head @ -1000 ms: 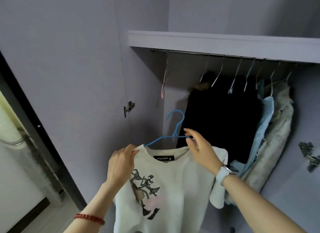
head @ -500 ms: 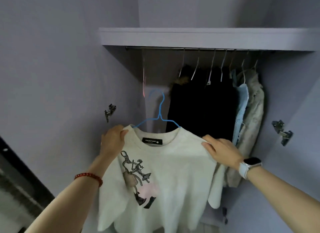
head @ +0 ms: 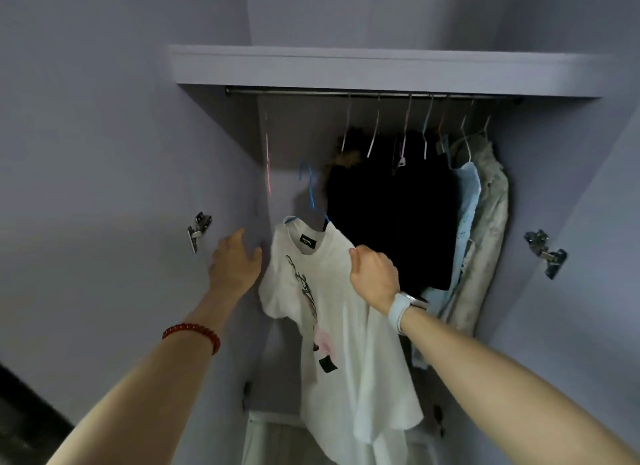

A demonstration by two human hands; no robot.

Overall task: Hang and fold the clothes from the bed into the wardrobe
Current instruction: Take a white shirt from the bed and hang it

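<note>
One white printed cotton T-shirt (head: 346, 326) hangs on a thin blue wire hanger (head: 311, 194) below the wardrobe's steel rail (head: 311, 92), left of the dark garments (head: 391, 229). The right hand (head: 374, 274) grips its shoulder. The left hand (head: 233, 265) is spread, holding nothing, just left of the shirt.

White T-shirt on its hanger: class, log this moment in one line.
white T-shirt on blue hanger | right hand grips shoulder | left hand open, off shirt | rail not reached

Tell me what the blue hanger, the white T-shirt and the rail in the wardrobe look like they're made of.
Blue hanger: thin wire, probably metal with a blue coating; the frame is too blurred to be sure.
White T-shirt: soft matte knit, likely cotton; it drapes and creases, with a printed figure.
Rail: looks like bare metal, a slim grey tube with a dull sheen.
</note>
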